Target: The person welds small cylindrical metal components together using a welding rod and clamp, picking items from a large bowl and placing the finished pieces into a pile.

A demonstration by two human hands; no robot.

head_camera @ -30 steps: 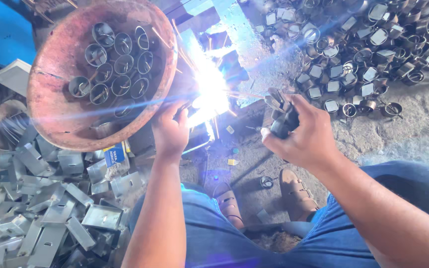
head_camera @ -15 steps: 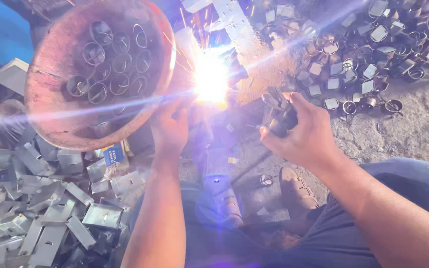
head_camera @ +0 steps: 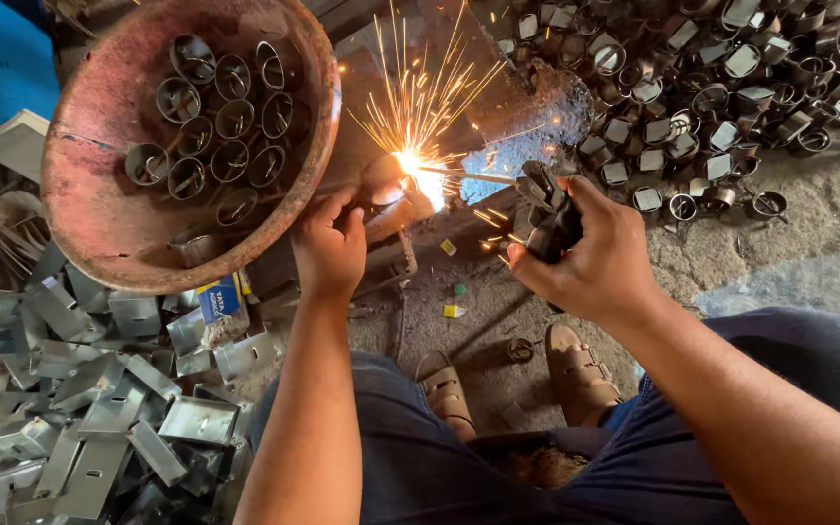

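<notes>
Just right of the bowl point(head_camera: 99, 209), sparks fly off the workpiece point(head_camera: 388, 194) pinched in the left hand point(head_camera: 331, 251), while the right hand point(head_camera: 595, 258), fist closed tight around the holder point(head_camera: 548, 209), touches its rod point(head_camera: 473, 176) to that piece.

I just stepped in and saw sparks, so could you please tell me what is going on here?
A seated person is welding. The right hand grips a black electrode holder whose thin rod meets a small metal piece steadied by the left hand, throwing orange sparks. A rusty round bowl of short metal rings stands at left, above a pile of bent grey metal brackets.
</notes>
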